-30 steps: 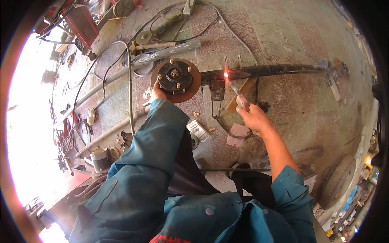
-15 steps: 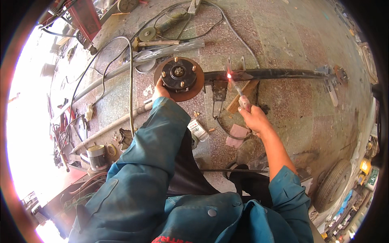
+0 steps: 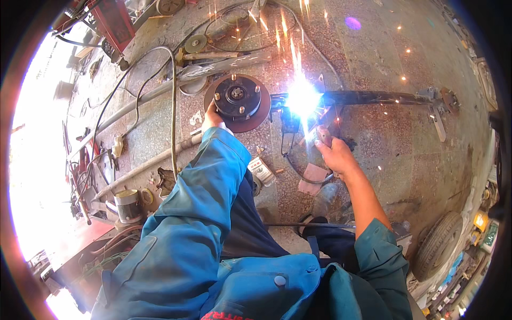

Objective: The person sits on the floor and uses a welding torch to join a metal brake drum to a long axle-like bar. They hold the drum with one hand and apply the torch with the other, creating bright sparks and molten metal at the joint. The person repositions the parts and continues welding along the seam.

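Note:
My left hand grips the near-left edge of a rusty brake disc with a black studded hub; some fingers are hidden beneath it. The disc sits at the left end of a long black axle beam lying across the floor. My right hand is closed round the reddish handle of a welding electrode holder, just on the near side of the beam. A blinding blue-white arc burns on the beam right of the disc, hiding the electrode tip and the brackets there. Sparks fly away from me.
An angle grinder and a hammer lie beyond the disc, beside long metal pipes. Cables loop across the left floor. A can stands near left; a tyre is at the right. A small white pack lies below the disc.
The small red glow on the beam has become a bright arc with sparks and smoke. Both hands stay almost in place, the disc shifting very slightly.

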The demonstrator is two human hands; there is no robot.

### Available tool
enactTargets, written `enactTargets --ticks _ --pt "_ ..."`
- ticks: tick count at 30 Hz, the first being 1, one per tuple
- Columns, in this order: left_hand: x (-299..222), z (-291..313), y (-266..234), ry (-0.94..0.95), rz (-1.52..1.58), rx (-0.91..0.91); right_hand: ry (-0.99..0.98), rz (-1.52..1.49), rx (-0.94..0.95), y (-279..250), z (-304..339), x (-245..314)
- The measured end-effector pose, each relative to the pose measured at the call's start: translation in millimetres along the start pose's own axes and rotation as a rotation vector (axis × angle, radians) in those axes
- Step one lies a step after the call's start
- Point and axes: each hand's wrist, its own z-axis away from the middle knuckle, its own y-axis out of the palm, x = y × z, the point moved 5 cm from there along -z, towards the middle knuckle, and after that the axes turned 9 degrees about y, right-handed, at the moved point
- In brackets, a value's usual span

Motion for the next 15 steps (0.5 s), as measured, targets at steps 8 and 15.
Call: enactTargets --ticks 8,15 --pt "-3 -9 -3 0.001 0.002 0.031 0.006 -0.074 0.045 6 -7 -8" --pt "-2 -9 -8 -0.019 -0.003 0.031 -0.047 0.007 -0.057 6 -12 -12"
